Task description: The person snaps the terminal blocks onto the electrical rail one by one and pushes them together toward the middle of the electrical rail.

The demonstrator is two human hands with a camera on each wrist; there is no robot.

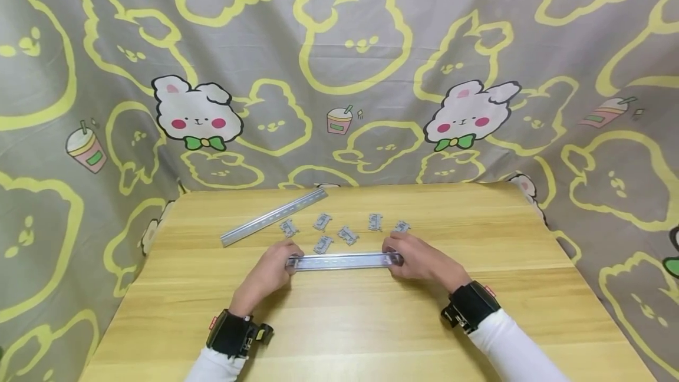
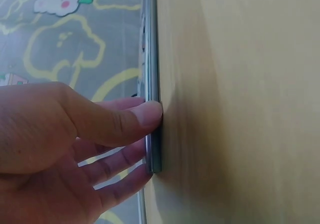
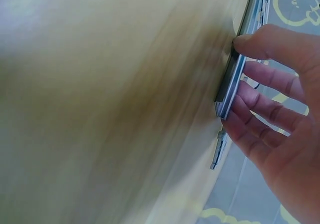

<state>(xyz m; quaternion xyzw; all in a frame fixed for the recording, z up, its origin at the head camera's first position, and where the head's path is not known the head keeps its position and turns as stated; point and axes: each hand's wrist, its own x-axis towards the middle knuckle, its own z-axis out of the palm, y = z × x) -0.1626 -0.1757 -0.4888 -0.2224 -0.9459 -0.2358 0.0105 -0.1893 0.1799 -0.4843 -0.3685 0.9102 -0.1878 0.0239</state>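
Observation:
A slotted metal DIN rail (image 1: 342, 262) lies crosswise between my two hands in the head view. My left hand (image 1: 274, 265) pinches its left end, thumb on the near edge and fingers on the far side, as the left wrist view shows the rail (image 2: 152, 74) too. At the other end my right hand (image 1: 416, 256) grips the rail (image 3: 235, 74) between thumb and fingers. Just beyond it several small grey clip-like pieces (image 1: 323, 244) are scattered, one of them (image 1: 402, 226) right by the right hand's knuckles.
A second slotted rail (image 1: 273, 217) lies slanted at the back left of the wooden table (image 1: 361, 323). Behind and beside the table hangs a patterned grey curtain (image 1: 265, 52). Another grey piece (image 3: 218, 149) shows past the rail's end in the right wrist view.

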